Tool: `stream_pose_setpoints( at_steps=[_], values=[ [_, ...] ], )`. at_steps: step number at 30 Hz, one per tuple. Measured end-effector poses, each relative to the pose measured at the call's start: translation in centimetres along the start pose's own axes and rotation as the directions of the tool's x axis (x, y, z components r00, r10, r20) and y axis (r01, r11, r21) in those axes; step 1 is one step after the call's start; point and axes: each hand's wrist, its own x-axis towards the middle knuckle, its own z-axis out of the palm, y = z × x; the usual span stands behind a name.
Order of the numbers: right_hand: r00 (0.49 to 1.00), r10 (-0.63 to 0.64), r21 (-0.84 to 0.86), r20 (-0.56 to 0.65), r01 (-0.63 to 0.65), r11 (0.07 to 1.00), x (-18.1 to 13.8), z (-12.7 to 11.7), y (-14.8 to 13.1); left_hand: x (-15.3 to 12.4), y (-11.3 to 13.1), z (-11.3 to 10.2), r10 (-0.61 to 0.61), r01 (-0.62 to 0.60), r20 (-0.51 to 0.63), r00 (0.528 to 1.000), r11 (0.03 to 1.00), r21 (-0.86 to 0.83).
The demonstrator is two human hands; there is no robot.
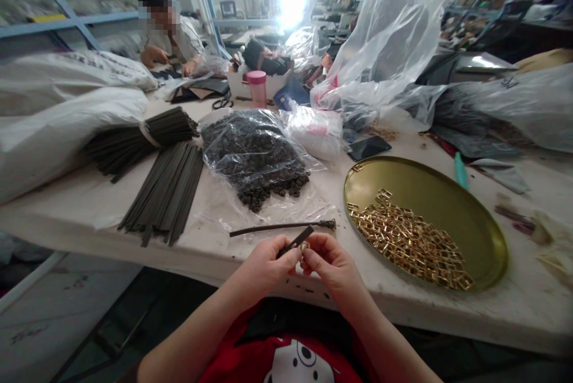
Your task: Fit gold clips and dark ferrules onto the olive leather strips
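My left hand [268,261] is closed around a narrow dark strap [299,240], whose end sticks up between the hands. In a pinch of the thumb and fingers, my right hand [331,258] holds a small gold buckle [304,246] against the strap; my fingers partly hide it. Just beyond my hands lies a single strap [268,228] with a buckle at its right end. To the right, a round gold tray [447,192] carries a heap of gold buckles [407,240]. Loose dark straps [165,192] lie on the left, by a tied bundle [147,135].
A clear plastic bag of small black pieces [255,150] lies mid-table. Behind it are a white plastic bag [316,129], a phone [369,148] and a pink-lidded jar [257,89]. White sacks [67,114] line the left. Two people sit across the table [89,216].
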Motion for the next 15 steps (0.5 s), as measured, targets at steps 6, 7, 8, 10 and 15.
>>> stream_pose_setpoints(
  at_steps=[6,7,8,10,15],
  values=[
    [0.999,0.042,-0.009,0.035,-0.041,0.999,-0.53,-0.24,-0.21,-0.11,-0.27,0.60,0.081,-0.065,-0.101,0.992,0.986,0.152],
    [0.995,0.077,0.024,0.059,-0.078,0.997,-0.60,-0.31,-0.19,-0.17,-0.21,0.65,0.089,-0.067,-0.123,0.988,0.982,0.176],
    [0.990,0.110,0.074,0.084,-0.116,0.990,-0.64,-0.35,-0.15,-0.25,-0.14,0.68,0.098,-0.071,-0.136,0.986,0.979,0.194],
    [0.981,0.152,0.188,0.125,-0.174,0.967,-0.64,-0.35,-0.08,-0.41,0.04,0.72,0.112,-0.079,-0.146,0.983,0.974,0.214],
    [0.984,0.134,0.148,0.116,-0.150,0.978,-0.51,-0.15,-0.29,-0.66,0.12,0.85,0.124,-0.085,-0.148,0.981,0.966,0.242]
  ],
)
